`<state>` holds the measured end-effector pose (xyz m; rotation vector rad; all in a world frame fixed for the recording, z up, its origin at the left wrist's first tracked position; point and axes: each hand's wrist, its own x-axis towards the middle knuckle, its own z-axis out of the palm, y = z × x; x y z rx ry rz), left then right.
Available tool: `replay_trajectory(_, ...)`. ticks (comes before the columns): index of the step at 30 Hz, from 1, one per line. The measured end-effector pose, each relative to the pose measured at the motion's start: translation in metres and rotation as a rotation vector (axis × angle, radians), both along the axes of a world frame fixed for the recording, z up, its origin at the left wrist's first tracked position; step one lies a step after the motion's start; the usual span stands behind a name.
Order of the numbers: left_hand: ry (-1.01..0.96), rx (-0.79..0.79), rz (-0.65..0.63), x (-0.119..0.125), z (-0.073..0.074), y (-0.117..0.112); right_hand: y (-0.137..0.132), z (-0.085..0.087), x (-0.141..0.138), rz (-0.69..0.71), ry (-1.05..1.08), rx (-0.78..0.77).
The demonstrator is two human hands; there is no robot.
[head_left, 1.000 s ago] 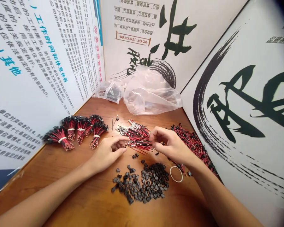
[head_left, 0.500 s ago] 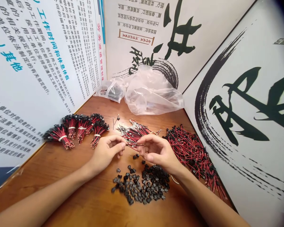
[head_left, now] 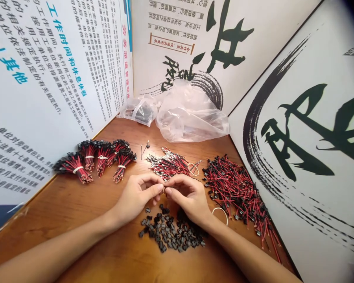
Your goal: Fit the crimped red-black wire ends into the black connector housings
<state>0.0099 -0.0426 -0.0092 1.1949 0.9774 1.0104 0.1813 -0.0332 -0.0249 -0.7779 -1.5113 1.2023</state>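
Note:
My left hand (head_left: 137, 196) is closed in a pinch, thumb against forefinger; what it grips is hidden behind the fingertips. Against it, my right hand (head_left: 190, 196) pinches too, the fingertips of both hands meeting. A thin dark wire showed at the right fingertips a moment before; now the fingers cover it almost wholly. Just below the hands lies a heap of small black plastic connector housings (head_left: 168, 232), partly covered by my right hand. Right behind the fingers is a pile of loose red and black wires (head_left: 171, 163) with bare metal ends.
Several banded wire bundles (head_left: 103, 155) stand at left. Red wires with black connectors (head_left: 233, 184) are heaped at right, near a pale rubber band (head_left: 221, 212). Clear plastic bags (head_left: 191, 118) lie at the back. Printed panels (head_left: 301, 118) enclose the wooden table (head_left: 85, 208).
My right hand has moved left and turned inward, its fingers closing, until its fingertips meet those of my left hand. The wire seen between the hands has become hidden.

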Motion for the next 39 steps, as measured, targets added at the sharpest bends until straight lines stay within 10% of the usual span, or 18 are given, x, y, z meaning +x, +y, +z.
replay_trajectory(27,0.048,0.211,-0.001,0.0,0.002,-0.001,-0.006,0.013,0.007,-0.047,0.023,-0.037)
replay_trajectory(39,-0.089,0.052,-0.013,0.0,0.003,0.002,-0.009,0.012,0.008,-0.073,-0.036,0.016)
